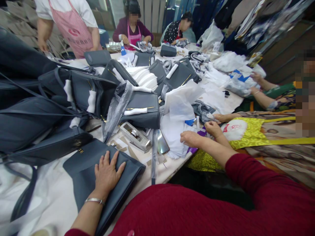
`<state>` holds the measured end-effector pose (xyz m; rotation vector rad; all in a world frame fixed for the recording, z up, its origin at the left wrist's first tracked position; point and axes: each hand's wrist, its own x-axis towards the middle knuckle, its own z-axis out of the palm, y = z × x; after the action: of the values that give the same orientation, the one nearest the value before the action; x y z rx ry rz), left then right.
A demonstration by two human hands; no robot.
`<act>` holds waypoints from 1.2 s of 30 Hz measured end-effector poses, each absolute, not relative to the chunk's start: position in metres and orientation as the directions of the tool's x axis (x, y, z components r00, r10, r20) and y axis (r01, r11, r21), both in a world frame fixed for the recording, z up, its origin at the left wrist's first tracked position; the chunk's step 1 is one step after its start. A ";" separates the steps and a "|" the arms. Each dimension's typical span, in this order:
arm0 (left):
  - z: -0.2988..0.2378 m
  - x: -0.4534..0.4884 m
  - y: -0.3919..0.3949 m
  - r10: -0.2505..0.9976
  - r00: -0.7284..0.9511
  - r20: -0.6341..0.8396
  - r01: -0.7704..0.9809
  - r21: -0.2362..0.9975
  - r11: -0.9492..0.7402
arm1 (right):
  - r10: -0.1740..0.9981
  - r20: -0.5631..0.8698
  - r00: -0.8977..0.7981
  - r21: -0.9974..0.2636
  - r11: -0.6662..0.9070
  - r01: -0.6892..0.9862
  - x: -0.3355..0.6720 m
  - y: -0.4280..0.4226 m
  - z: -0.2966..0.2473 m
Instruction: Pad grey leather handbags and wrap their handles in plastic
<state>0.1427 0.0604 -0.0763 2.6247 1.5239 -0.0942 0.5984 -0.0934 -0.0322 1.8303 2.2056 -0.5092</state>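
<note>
My left hand (107, 173) lies flat, fingers spread, on a dark blue-grey handbag (83, 164) at the front of the table. The bag rests on its side, its front edge close to my body. Stretched out to the right, my right hand (193, 139) has its fingers closed at the edge of thin white tissue paper (173, 134). The sheets lie in a loose stack, and a crumpled one (183, 95) stands up behind. A tape dispenser (135, 136) and a phone (162, 142) lie between my hands.
Dark handbags (81, 88) with wrapped handles crowd the left and middle. A bag with a gold zip (141, 108) stands behind the dispenser. A co-worker's hands (214, 127) are close beside my right hand. More people work along the far side.
</note>
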 end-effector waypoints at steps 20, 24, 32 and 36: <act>-0.077 0.142 0.060 0.863 0.496 -0.094 0.868 0.073 -0.491 | 0.876 -0.471 -0.105 -0.036 0.100 0.994 0.591 -0.087 -0.026; -0.078 0.142 0.060 0.865 0.493 -0.095 0.870 0.077 -0.487 | 0.858 -0.504 -0.101 -0.016 0.107 0.994 0.591 -0.082 -0.016; -0.075 0.142 0.059 0.866 0.486 -0.118 0.874 0.078 -0.480 | 0.862 -0.498 -0.092 -0.029 0.089 0.996 0.589 -0.077 -0.012; -0.074 0.142 0.059 0.866 0.486 -0.117 0.874 0.086 -0.479 | 0.877 -0.465 -0.118 -0.065 0.099 0.993 0.595 -0.085 -0.019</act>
<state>0.1425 0.0593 -0.0744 2.5903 1.5256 -0.0860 0.5948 -0.0854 -0.0192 1.8474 2.0735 -0.5276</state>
